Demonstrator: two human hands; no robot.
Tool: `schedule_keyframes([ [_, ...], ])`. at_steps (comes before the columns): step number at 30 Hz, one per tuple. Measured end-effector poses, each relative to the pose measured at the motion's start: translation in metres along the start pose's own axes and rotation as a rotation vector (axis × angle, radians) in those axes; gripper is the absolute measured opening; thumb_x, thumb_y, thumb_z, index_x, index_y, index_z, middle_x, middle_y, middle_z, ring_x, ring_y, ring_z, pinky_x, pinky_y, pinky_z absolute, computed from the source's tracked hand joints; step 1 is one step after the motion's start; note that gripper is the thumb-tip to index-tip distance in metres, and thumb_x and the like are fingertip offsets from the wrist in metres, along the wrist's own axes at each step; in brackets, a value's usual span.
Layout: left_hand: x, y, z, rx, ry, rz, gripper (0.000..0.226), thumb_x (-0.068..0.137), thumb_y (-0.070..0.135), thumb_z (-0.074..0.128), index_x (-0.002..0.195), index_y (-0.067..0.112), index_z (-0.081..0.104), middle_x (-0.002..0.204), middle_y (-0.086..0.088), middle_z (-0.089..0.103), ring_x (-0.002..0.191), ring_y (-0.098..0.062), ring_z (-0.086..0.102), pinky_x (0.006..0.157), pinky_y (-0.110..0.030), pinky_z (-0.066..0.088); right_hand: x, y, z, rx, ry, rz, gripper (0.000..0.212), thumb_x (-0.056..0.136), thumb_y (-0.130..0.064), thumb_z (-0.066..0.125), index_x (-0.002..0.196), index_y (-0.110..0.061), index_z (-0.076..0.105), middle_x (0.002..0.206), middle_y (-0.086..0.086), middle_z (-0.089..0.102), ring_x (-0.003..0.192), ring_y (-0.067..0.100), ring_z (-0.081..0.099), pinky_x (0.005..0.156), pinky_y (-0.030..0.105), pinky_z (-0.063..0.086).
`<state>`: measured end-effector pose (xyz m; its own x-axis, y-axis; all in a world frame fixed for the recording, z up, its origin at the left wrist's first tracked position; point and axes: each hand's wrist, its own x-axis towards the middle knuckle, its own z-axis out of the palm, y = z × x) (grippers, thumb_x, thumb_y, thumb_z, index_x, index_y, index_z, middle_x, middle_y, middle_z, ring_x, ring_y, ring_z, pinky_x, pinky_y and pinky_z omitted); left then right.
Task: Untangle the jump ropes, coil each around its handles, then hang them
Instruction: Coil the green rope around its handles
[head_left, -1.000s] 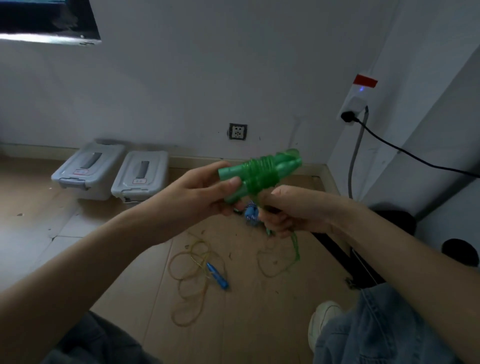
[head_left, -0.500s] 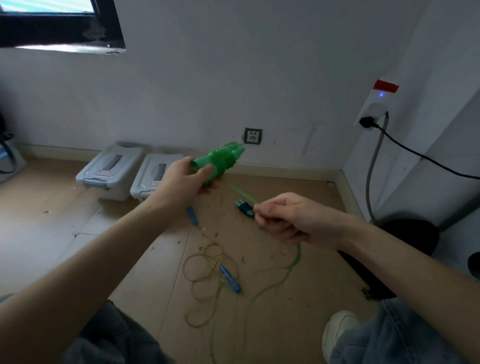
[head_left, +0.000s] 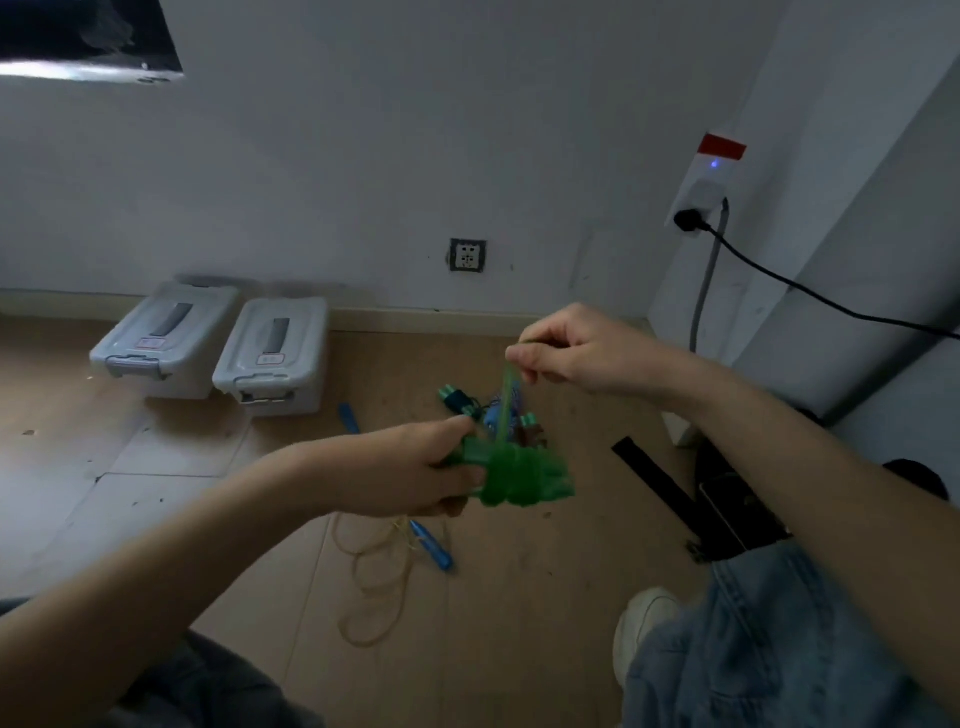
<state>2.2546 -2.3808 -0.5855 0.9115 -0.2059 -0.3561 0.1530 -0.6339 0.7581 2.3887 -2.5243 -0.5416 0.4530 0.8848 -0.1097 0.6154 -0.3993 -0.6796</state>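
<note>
Above the floor (head_left: 519, 597), left hand (head_left: 415, 475) clamped on green handles (head_left: 519, 480), right hand (head_left: 576, 353) pinching green rope (head_left: 505, 410); box labels (head_left: 271, 359) unreadable.

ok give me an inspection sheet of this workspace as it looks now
surface: wooden floor, scattered specks
job's things: green jump rope coiled on its handles, loose end up; yellow rope with blue handle loose on floor; small pile of handles
clutter: two lidded bins
grippers: left hand holds the green bundle; right hand pinches its end
cables: black cable plugged in
surroundings: wall socket
</note>
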Motion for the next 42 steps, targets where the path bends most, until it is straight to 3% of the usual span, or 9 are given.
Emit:
schedule_keyframes([
  [4, -0.019, 0.02, -0.011, -0.221, -0.213, 0.175, 0.01, 0.092, 0.026, 0.044, 0.085, 0.029, 0.05, 0.072, 0.01, 0.056, 0.058, -0.003, 0.048, 0.055, -0.019, 0.043, -0.001, 0.007, -0.001, 0.153, -0.131, 0.075, 0.028, 0.089, -0.033, 0.056, 0.079, -0.009, 0.066, 0.051, -0.007, 0.043, 0.043, 0.007, 0.034, 0.04, 0.017, 0.029],
  [8, -0.032, 0.021, -0.029, -0.483, -0.173, 0.312, 0.019, 0.087, 0.026, 0.049, 0.103, 0.017, 0.055, 0.081, 0.004, 0.062, 0.063, -0.004, 0.053, 0.057, -0.016, 0.046, -0.004, 0.015, 0.005, 0.411, -0.216, 0.026, 0.015, 0.082, -0.028, 0.064, 0.083, -0.014, 0.063, 0.069, 0.008, 0.054, 0.057, 0.02, 0.045, 0.051, 0.025, 0.038],
  [12, -0.029, 0.012, -0.038, -0.836, 0.173, 0.248, 0.033, 0.083, 0.022, 0.054, 0.113, 0.01, 0.055, 0.074, 0.0, 0.064, 0.058, -0.006, 0.055, 0.055, -0.015, 0.049, -0.002, 0.018, 0.017, 0.601, -0.252, 0.05, 0.028, 0.089, -0.034, 0.054, 0.064, -0.021, 0.051, 0.05, -0.008, 0.037, 0.042, 0.007, 0.024, 0.041, 0.019, 0.018],
  [16, -0.017, 0.001, -0.044, -0.926, 0.54, 0.145, 0.02, 0.089, 0.017, 0.049, 0.108, 0.012, 0.055, 0.065, 0.002, 0.066, 0.051, -0.002, 0.056, 0.047, -0.014, 0.046, -0.001, 0.012, 0.018, 0.654, -0.234, 0.001, 0.039, 0.084, -0.049, 0.049, 0.058, -0.021, 0.049, 0.052, -0.006, 0.031, 0.045, 0.009, 0.02, 0.042, 0.022, 0.016],
  [21, -0.005, -0.016, -0.042, -0.438, 0.817, -0.062, 0.009, 0.092, 0.019, 0.049, 0.086, 0.025, 0.051, 0.067, 0.003, 0.061, 0.045, 0.003, 0.054, 0.042, -0.01, 0.043, -0.004, -0.005, 0.014, 0.582, -0.237, -0.105, 0.039, 0.086, -0.042, 0.052, 0.051, -0.024, 0.045, 0.049, -0.007, 0.03, 0.041, 0.009, 0.021, 0.039, 0.021, 0.019],
  [25, 0.004, -0.013, -0.015, 0.007, 0.664, -0.084, 0.013, 0.092, 0.026, 0.049, 0.081, 0.028, 0.043, 0.071, 0.006, 0.059, 0.057, -0.002, 0.055, 0.042, -0.009, 0.041, -0.003, -0.012, 0.009, 0.362, -0.113, -0.105, 0.048, 0.094, -0.033, 0.047, 0.047, -0.026, 0.044, 0.045, -0.01, 0.033, 0.039, 0.007, 0.026, 0.039, 0.016, 0.024],
  [29, 0.002, -0.002, -0.005, 0.146, 0.453, 0.034, 0.005, 0.092, 0.026, 0.048, 0.089, 0.024, 0.045, 0.074, 0.007, 0.06, 0.063, -0.002, 0.057, 0.056, -0.014, 0.046, -0.001, -0.002, 0.001, 0.22, 0.061, -0.012, 0.046, 0.096, -0.029, 0.047, 0.051, -0.018, 0.039, 0.044, -0.006, 0.028, 0.039, 0.01, 0.022, 0.038, 0.015, 0.025],
  [36, -0.02, 0.018, -0.021, -0.293, 0.053, 0.224, 0.013, 0.091, 0.024, 0.049, 0.09, 0.012, 0.052, 0.067, 0.006, 0.057, 0.054, -0.006, 0.046, 0.049, -0.015, 0.039, -0.003, 0.006, -0.005, 0.225, -0.04, -0.007, 0.049, 0.075, -0.058, 0.056, 0.056, -0.013, 0.046, 0.048, -0.001, 0.031, 0.04, 0.014, 0.024, 0.039, 0.022, 0.022],
  [42, -0.028, 0.014, -0.029, -0.407, -0.13, 0.242, 0.024, 0.086, 0.03, 0.05, 0.102, 0.011, 0.054, 0.075, 0.004, 0.058, 0.058, -0.007, 0.046, 0.053, -0.015, 0.042, -0.004, 0.006, -0.002, 0.241, -0.111, -0.039, 0.049, 0.069, -0.059, 0.061, 0.061, -0.011, 0.066, 0.046, 0.0, 0.041, 0.039, 0.012, 0.032, 0.037, 0.019, 0.026],
])
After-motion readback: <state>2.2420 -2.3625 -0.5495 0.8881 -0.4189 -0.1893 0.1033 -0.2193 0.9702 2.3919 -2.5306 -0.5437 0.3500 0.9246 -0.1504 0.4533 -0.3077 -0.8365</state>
